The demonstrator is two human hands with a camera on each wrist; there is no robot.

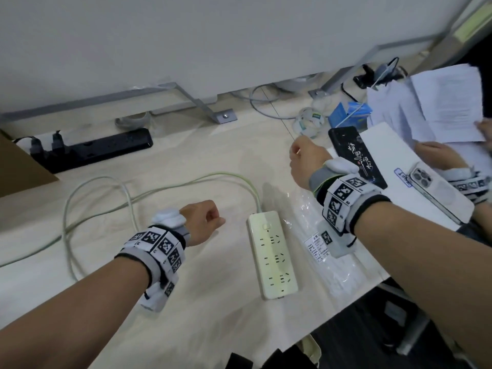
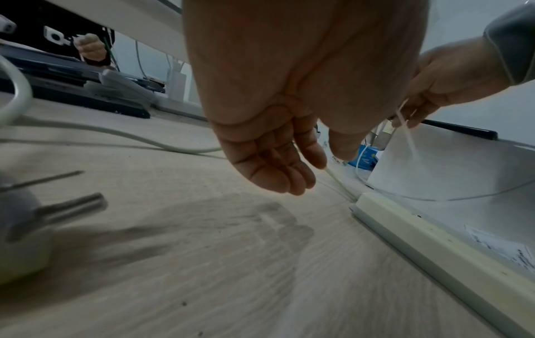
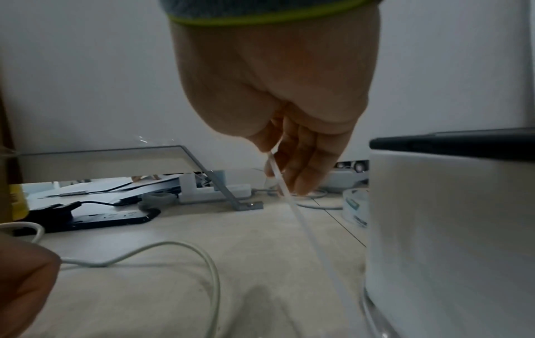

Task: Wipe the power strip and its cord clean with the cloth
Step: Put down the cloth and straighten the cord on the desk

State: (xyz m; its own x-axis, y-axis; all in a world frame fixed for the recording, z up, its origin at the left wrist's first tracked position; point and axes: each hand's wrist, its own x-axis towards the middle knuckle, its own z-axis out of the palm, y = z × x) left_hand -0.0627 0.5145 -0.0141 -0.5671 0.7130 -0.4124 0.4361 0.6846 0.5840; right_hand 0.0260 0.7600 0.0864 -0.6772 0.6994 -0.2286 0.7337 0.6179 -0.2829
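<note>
A cream-white power strip [image 1: 273,257] lies flat on the pale wooden table, also seen as a long edge [image 2: 420,242] in the left wrist view. Its pale cord [image 1: 127,198] loops away to the left, and its plug [image 2: 69,205] with metal pins lies beside my left wrist. My left hand [image 1: 210,222] hovers just left of the strip, fingers loosely curled and holding nothing. My right hand [image 1: 300,158] is raised behind the strip and pinches the thin top edge [image 3: 306,228] of a clear plastic bag [image 1: 327,235] lying to the strip's right. No cloth shows plainly.
A black power strip [image 1: 93,150] with plugs lies at the back left beside a brown box [image 1: 21,166]. A black phone [image 1: 356,155], a tape roll [image 1: 308,121] and a blue box [image 1: 348,113] sit behind the bag. Another person's hand [image 1: 439,155], papers [image 1: 447,102] and a silver phone [image 1: 439,190] are at right.
</note>
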